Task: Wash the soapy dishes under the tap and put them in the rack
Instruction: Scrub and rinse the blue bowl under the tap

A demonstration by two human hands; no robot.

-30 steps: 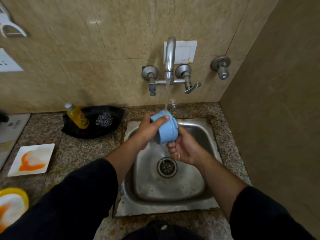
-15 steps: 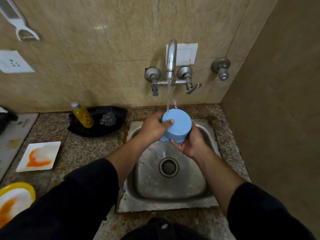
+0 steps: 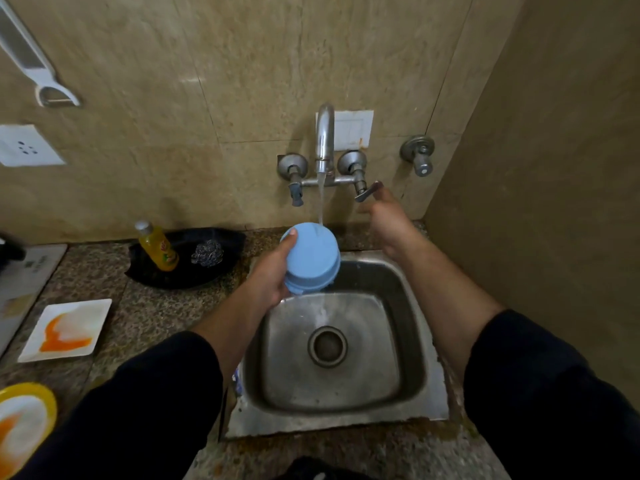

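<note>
My left hand (image 3: 268,273) grips a light blue bowl (image 3: 311,259) upside down over the sink's (image 3: 408,299) back left corner. Water runs from the tap (image 3: 325,140) past the bowl's far edge into the basin. My right hand (image 3: 386,211) is stretched up to the right tap handle (image 3: 365,194), its fingers touching the lever. A square white plate (image 3: 65,329) smeared with orange lies on the counter at left. A yellow-rimmed plate (image 3: 24,424) with orange streaks sits at the lower left edge. No rack is in view.
A black tray (image 3: 187,268) behind the counter holds a yellow soap bottle (image 3: 158,247) and a steel scrubber (image 3: 207,252). A second wall valve (image 3: 419,154) is at right, close to the side wall. A peeler (image 3: 38,74) hangs on the wall at upper left.
My right hand let go of the bowl and rose to the right tap handle. The left hand alone now holds the bowl, turned bottom up and shifted a little left.
</note>
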